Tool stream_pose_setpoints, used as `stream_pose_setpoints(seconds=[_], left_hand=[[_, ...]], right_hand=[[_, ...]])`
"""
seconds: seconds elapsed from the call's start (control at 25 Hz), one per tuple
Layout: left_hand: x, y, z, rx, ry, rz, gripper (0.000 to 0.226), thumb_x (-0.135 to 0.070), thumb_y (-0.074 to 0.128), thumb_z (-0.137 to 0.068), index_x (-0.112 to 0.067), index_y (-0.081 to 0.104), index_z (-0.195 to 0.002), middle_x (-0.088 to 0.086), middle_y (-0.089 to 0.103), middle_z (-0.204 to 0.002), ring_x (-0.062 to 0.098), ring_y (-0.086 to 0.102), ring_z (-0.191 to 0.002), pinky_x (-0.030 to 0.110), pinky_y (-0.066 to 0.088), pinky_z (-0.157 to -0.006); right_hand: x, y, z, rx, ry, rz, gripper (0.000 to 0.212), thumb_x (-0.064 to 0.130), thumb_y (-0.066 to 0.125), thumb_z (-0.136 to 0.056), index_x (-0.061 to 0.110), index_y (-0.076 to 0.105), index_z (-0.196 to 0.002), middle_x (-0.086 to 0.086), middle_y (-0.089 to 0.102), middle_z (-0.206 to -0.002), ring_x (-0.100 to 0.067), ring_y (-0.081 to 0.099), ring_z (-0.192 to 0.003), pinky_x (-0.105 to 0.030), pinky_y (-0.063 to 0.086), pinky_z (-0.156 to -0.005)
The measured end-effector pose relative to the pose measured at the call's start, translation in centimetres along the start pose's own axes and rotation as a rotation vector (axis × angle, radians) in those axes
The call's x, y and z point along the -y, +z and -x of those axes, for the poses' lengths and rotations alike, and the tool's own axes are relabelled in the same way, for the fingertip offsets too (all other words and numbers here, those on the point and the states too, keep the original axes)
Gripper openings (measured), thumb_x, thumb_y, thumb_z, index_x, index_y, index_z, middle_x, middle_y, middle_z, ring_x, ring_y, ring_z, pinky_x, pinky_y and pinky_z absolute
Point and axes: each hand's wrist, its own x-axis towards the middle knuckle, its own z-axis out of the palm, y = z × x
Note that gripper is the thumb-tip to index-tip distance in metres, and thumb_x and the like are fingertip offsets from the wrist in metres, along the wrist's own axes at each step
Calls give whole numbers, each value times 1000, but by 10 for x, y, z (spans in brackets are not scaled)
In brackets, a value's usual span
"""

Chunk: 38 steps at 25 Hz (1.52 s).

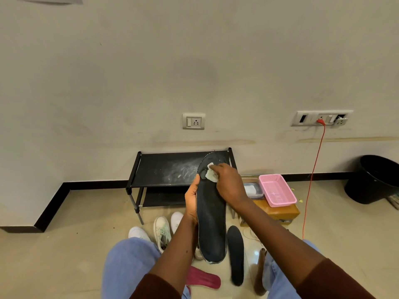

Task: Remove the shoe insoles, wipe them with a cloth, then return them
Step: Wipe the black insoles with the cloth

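Observation:
My left hand (pixel 192 199) grips the left edge of a long dark insole (pixel 212 223) held upright in front of me. Near the insole's top end, my right hand (pixel 230 184) presses a small white cloth (pixel 211 175) against it, fingers curled over the cloth. A second dark insole (pixel 236 253) lies on the floor to the right. A pink insole (pixel 204 278) lies on the floor below, partly behind my left arm. White shoes (pixel 162 230) stand on the floor behind my arm.
A black two-tier shoe rack (pixel 164 169) with a dusty top stands against the wall. A pink basket (pixel 277 189) rests on a cardboard box (pixel 278 213) beside a clear container (pixel 252 189). An orange cable (pixel 311 180) hangs from a wall socket. A black bin (pixel 373 180) stands at far right.

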Motion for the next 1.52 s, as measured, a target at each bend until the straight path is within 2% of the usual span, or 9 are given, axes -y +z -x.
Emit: stream_pose_setpoints(seconds=[0.08, 0.2, 0.44, 0.64, 0.72, 0.88, 1.12, 1.28, 1.52], left_hand=[[3, 1, 0, 14, 7, 35, 37, -36, 71, -67, -3, 76, -82, 14, 73, -82, 23, 72, -74, 31, 58, -60], [3, -5, -5, -58, -33, 33, 59, -51, 42, -87, -5, 74, -70, 11, 68, -71, 22, 69, -66, 29, 58, -60], [4, -14, -11, -130, -62, 35, 60, -55, 40, -91, -5, 72, -103, 17, 68, -108, 32, 62, -101, 48, 43, -98], [3, -9, -1, -18, -121, -70, 53, -53, 58, -82, -4, 76, -72, 11, 71, -76, 23, 70, -72, 30, 58, -70], [3, -7, 2, 17, -115, -60, 46, -42, 86, -56, -3, 75, -80, 13, 70, -77, 24, 70, -72, 30, 58, -67], [5, -6, 4, 32, -73, -13, 37, -33, 74, -63, -5, 77, -86, 14, 72, -86, 25, 71, -74, 34, 59, -63], [4, -4, -1, 115, 10, 102, 67, -32, 95, -34, -2, 75, -90, 16, 72, -91, 27, 71, -80, 35, 59, -65], [5, -12, -10, 1, 2, 108, 46, -42, 71, -70, -2, 75, -94, 18, 70, -99, 30, 69, -84, 41, 57, -80], [0, -16, -16, -54, -24, 149, 59, -52, 38, -92, -6, 74, -100, 18, 66, -111, 32, 64, -97, 46, 40, -100]], right_hand=[[7, 7, 11, 76, -51, 132, 43, -3, 47, -87, 13, 55, -126, -11, 62, -114, -27, 57, -105, -34, 46, -85], [21, 10, 34, 78, -72, 125, 39, 1, 42, -90, 16, 58, -122, -9, 65, -110, -24, 61, -101, -33, 49, -88], [33, 8, 65, 144, -93, 47, 35, 1, 41, -90, 13, 63, -115, -9, 67, -106, -22, 62, -95, -30, 47, -92], [19, 18, 47, 16, -21, 50, 27, 7, 46, -93, 15, 65, -111, -10, 63, -102, -20, 61, -91, -25, 49, -79], [8, 18, 27, -56, 28, 42, 28, 9, 48, -93, 17, 64, -114, -12, 63, -104, -24, 60, -95, -29, 48, -79], [0, 6, -6, -124, 67, 28, 31, 7, 50, -92, 18, 63, -118, -9, 67, -111, -25, 62, -100, -32, 50, -82], [1, 0, 8, -40, -154, 59, 31, 4, 53, -89, 11, 63, -118, -15, 69, -101, -31, 65, -90, -33, 49, -75], [2, 12, 39, 24, -266, 122, 29, -8, 69, -66, 6, 72, -92, -12, 68, -73, -30, 63, -66, -29, 50, -58], [6, 21, 75, 87, -247, 104, 32, -6, 64, -75, 3, 68, -106, -13, 69, -98, -29, 63, -88, -35, 53, -73]])
